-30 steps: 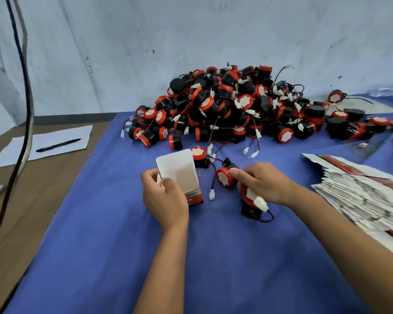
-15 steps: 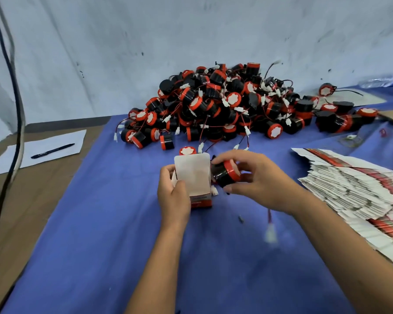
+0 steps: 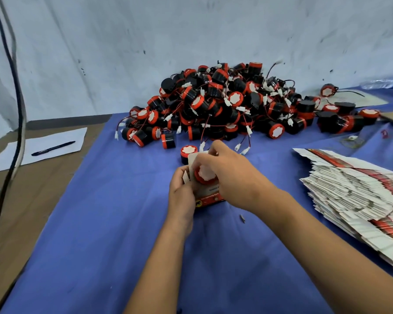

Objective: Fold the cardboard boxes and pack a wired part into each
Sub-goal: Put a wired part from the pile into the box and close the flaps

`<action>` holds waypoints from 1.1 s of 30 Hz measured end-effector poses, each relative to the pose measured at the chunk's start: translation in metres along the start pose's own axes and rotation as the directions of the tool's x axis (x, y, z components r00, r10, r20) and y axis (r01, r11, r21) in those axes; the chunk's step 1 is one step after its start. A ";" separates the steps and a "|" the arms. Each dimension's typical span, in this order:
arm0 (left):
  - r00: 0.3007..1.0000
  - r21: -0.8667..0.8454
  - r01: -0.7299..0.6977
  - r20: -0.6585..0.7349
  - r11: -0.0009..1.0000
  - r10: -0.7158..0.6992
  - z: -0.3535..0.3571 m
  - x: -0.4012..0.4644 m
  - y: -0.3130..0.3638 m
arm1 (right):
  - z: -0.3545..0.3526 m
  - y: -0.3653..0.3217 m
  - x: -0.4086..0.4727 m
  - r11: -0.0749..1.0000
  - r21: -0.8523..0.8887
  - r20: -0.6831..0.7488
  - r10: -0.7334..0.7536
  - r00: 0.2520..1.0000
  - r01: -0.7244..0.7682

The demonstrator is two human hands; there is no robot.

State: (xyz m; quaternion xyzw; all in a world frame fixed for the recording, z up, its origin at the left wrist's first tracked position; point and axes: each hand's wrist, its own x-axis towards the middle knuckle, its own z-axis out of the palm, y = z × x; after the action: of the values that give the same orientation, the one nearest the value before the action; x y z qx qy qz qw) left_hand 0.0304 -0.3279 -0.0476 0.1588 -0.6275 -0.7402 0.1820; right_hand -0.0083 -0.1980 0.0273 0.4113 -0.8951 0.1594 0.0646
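Observation:
My left hand point(image 3: 181, 193) grips a small white and red cardboard box point(image 3: 210, 197) standing on the blue cloth point(image 3: 114, 223), its top flap raised. My right hand point(image 3: 230, 175) holds a round black and red wired part point(image 3: 205, 174) at the box's open top, with its white face toward me. Its wire is hidden. Behind them a big heap of the same wired parts point(image 3: 225, 105) lies against the wall. One loose part point(image 3: 188, 151) sits just beyond the box.
A fanned stack of flat unfolded boxes point(image 3: 354, 200) lies at the right. At the left, on the brown tabletop, are a sheet of paper point(image 3: 41, 147) with a pen point(image 3: 53, 148). Black cables point(image 3: 18, 114) hang at the far left. A water bottle point(image 3: 383, 81) lies at the back right.
My right hand picked a wired part off the cloth, lifted it and brought it to the box's open top. My left hand kept hold of the box.

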 end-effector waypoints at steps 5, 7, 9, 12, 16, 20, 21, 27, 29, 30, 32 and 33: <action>1.000 -0.049 -0.017 -0.010 0.999 0.017 0.006 -0.005 0.002 | 0.001 -0.011 0.000 0.997 -0.075 0.104 0.044 0.994 -0.036; 1.000 -0.070 -0.012 -0.017 0.998 0.011 0.009 -0.007 0.002 | 0.004 -0.021 -0.001 0.983 -0.183 0.108 0.044 0.993 -0.023; 1.000 -0.073 -0.020 -0.021 0.997 0.019 0.011 -0.007 0.002 | 0.004 -0.029 -0.002 0.959 -0.283 0.126 0.054 0.991 -0.016; 0.997 -0.056 -0.082 -0.004 0.995 0.082 0.011 -0.009 0.002 | -0.004 -0.034 0.005 0.935 -0.354 0.207 0.078 0.975 0.001; 0.991 -0.034 -0.128 -0.026 0.991 0.128 0.011 -0.009 -0.002 | -0.016 -0.031 0.022 0.939 -0.343 0.247 0.094 0.964 -0.004; 0.992 -0.014 -0.118 -0.050 0.993 0.118 0.009 -0.004 -0.006 | -0.024 -0.017 0.030 0.966 -0.260 0.240 0.077 0.968 -0.013; 0.991 -0.010 -0.128 -0.046 0.992 0.127 0.010 -0.003 -0.006 | -0.026 -0.013 0.030 0.970 -0.241 0.254 0.088 0.963 -0.025; 0.986 0.001 -0.161 -0.029 0.987 0.161 0.010 -0.003 -0.009 | -0.013 -0.011 0.033 0.963 -0.259 0.319 0.009 0.948 0.078; 0.985 -0.008 -0.166 -0.038 0.986 0.165 0.008 -0.002 -0.011 | -0.009 -0.008 0.034 0.966 -0.246 0.286 -0.001 0.958 0.075; 0.984 -0.007 -0.174 -0.044 0.985 0.173 0.008 -0.001 -0.012 | -0.010 -0.004 0.035 0.979 -0.197 0.281 0.003 0.960 0.055; 0.981 0.005 -0.186 -0.050 0.983 0.186 0.009 0.000 -0.013 | -0.013 0.002 0.037 0.995 -0.103 0.300 0.031 0.954 0.000; 0.981 0.014 -0.188 -0.052 0.982 0.189 0.010 0.000 -0.014 | -0.014 0.005 0.037 0.996 -0.092 0.314 0.047 0.948 -0.019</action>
State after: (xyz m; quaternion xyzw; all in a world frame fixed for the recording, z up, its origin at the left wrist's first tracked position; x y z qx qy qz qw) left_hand 0.0251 -0.3176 -0.0596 0.1191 -0.6381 -0.7123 0.2671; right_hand -0.0364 -0.2171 0.0490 0.4133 -0.9068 0.0528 -0.0642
